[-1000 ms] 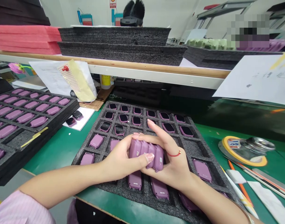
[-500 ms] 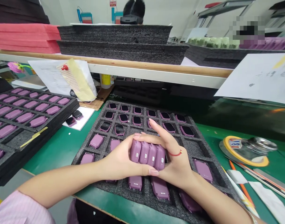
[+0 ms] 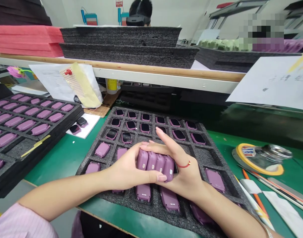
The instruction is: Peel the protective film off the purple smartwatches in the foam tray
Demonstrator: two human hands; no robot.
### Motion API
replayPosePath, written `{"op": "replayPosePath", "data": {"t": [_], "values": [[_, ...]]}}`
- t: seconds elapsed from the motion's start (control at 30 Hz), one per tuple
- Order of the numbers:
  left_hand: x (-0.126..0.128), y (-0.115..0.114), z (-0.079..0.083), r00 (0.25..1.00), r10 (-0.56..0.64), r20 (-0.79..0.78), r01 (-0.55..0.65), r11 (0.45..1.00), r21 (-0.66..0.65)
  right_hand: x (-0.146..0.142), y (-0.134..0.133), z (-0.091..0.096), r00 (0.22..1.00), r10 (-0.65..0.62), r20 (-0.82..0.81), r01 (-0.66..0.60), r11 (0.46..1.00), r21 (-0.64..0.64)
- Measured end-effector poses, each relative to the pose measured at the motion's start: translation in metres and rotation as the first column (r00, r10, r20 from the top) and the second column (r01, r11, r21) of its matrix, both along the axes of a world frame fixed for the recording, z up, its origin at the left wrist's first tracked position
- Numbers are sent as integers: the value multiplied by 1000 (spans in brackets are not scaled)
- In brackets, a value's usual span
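Held row: I see four purple cases [image 3: 152, 160] standing side by side on edge, mid-frame, above the foam tray [image 3: 207, 157].
Left hand [image 3: 128, 170]: clasps the row's left end, its thumb across the lower front, probably to stop the cases slipping forward.
Right hand [image 3: 185, 173]: cups the row from the right and behind, index finger raised; the two hands seem to brace the row as one block.
Tray cells: dark screens face up in the upper rows, purple backs in the lower; the dividers likely prevent rubbing.
Edges: the shelf [image 3: 166, 77] crosses above; the second tray [image 3: 20, 150] bounds the left, the tape roll [image 3: 270, 170] the right.
Open room: green bench [image 3: 52, 165] shows between the trays; I judge lifting freer than sideways travel.
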State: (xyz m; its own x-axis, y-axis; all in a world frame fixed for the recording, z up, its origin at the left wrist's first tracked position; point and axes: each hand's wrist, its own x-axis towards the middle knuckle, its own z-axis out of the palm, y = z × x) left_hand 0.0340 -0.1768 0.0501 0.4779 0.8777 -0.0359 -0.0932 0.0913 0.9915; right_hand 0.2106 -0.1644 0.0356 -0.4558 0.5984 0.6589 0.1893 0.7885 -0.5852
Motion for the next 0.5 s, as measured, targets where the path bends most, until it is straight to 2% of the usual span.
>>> {"op": "replayPosePath", "data": {"t": [0.3, 0.5], "values": [[1, -1, 0, 999, 19, -39, -19, 1000, -3, -3, 2, -2, 999, 2, -48, -4, 999, -40], [2, -1, -1, 997, 76, -14, -76, 997, -9, -6, -3, -3, 996, -62, 62, 57, 995, 78]]}}
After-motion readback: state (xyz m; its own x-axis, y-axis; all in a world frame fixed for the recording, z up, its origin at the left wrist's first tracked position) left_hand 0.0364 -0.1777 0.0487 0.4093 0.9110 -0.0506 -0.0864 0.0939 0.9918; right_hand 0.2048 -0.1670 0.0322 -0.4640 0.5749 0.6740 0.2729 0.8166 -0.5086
